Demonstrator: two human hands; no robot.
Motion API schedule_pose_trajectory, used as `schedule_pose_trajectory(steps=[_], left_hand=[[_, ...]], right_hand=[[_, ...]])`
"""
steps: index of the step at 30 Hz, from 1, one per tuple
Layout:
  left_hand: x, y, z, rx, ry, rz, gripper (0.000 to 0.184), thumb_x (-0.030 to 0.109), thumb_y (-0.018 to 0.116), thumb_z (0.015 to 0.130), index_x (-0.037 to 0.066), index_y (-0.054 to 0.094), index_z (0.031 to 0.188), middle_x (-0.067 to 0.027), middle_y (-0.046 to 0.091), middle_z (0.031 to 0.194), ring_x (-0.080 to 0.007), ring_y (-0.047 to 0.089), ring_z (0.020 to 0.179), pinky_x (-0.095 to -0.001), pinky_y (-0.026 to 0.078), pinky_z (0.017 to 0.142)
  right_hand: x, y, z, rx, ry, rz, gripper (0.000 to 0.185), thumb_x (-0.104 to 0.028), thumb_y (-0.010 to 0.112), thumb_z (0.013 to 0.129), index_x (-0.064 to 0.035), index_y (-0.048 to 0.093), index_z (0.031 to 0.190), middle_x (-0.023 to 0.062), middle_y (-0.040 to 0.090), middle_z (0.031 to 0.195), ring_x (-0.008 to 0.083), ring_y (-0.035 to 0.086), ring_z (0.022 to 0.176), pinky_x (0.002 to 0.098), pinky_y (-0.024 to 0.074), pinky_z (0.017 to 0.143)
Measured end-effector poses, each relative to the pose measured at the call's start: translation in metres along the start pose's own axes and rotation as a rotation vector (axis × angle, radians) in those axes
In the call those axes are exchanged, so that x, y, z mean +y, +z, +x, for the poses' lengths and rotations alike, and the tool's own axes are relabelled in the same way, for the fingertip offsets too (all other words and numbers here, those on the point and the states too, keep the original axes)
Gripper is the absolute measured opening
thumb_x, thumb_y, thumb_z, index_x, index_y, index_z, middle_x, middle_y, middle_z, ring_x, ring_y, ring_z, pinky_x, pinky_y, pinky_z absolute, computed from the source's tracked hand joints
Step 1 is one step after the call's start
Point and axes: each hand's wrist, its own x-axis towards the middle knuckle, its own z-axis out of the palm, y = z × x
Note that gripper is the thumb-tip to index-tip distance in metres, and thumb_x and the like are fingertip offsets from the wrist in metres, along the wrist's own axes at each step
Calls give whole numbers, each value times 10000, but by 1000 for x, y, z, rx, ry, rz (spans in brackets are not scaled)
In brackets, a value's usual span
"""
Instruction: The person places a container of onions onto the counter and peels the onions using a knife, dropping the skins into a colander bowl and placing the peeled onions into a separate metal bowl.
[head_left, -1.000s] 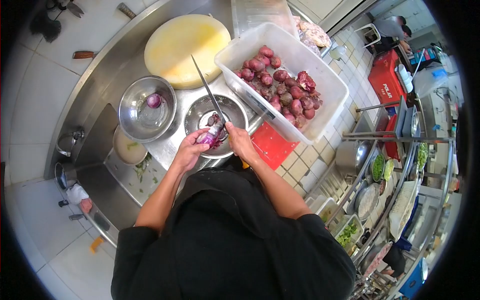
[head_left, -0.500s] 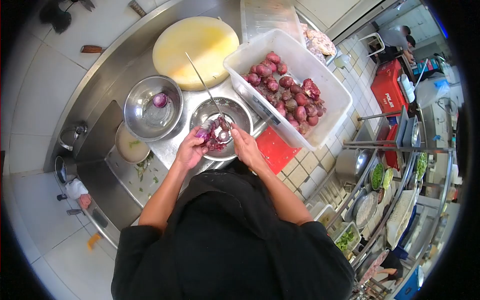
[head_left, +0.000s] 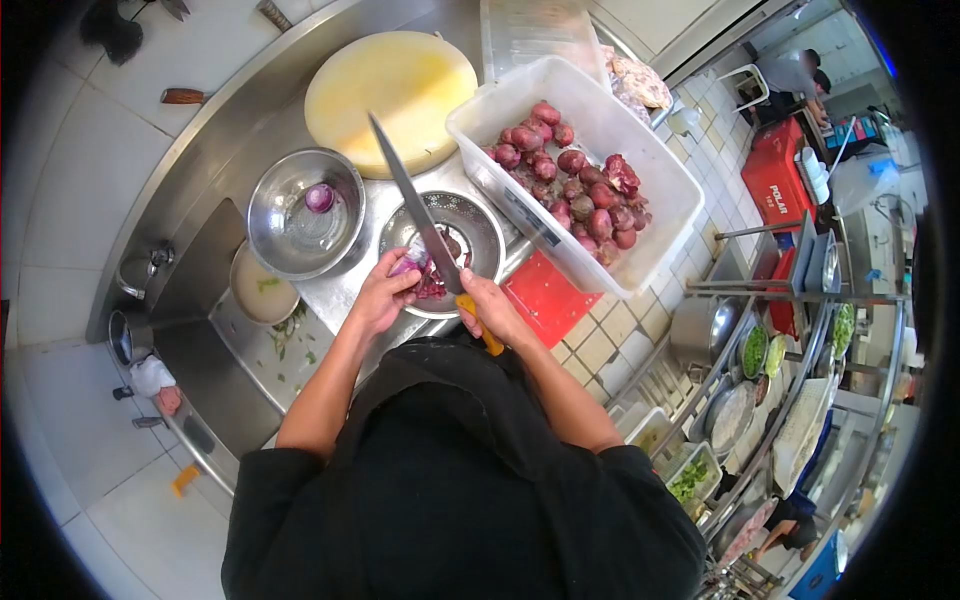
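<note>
My right hand (head_left: 487, 303) is closed round the yellow handle of a knife (head_left: 413, 195). The blade slants up and left over a perforated metal colander (head_left: 478, 222). My left hand (head_left: 383, 291) grips a red onion (head_left: 408, 264) at the colander's near left rim, beside the blade; the fingers partly cover it. Dark onion skins (head_left: 430, 287) lie in the colander below. Left of it, a steel bowl (head_left: 262, 215) holds a peeled red onion (head_left: 320, 198). On the right, a clear plastic bin (head_left: 655, 180) contains many unpeeled red onions (head_left: 600, 199).
Behind the colander lies a round yellowish cutting board (head_left: 390, 95). A red board (head_left: 548, 300) sits under the bin's near side. To the left are a sink (head_left: 215, 350), a pot of cloudy liquid (head_left: 262, 290) and a faucet (head_left: 150, 262). Shelves with pans (head_left: 705, 330) stand right.
The knife has turned so its broad blade faces up, and its yellow handle now shows beneath my right hand. My left hand stays near the same spot with the onion.
</note>
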Motion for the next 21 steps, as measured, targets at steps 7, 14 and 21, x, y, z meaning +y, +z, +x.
schedule_pose_trajectory(steps=[7,14,21], left_hand=[[-7,8,1,162,219,496,558,-41,768,755,-29,518,1253,-101,657,1070,-169,656,969,-301,547,861],[-1,4,-9,13,160,350,590,-56,751,764,-42,518,1305,-106,645,1138,-181,653,999,-306,532,916],[-2,2,-6,-32,54,47,540,-43,675,853,-35,490,1360,-128,653,1131,-197,658,1003,-343,531,934]], right_hand=[[-11,21,7,46,-104,-97,568,-480,443,1037,14,605,1267,54,599,728,138,566,651,283,469,601],[-7,10,24,246,-10,-244,577,-468,457,1025,69,669,999,140,648,800,180,577,788,345,475,754],[-6,5,18,169,-123,-285,561,-507,449,1025,14,655,991,36,512,592,130,501,478,300,417,453]])
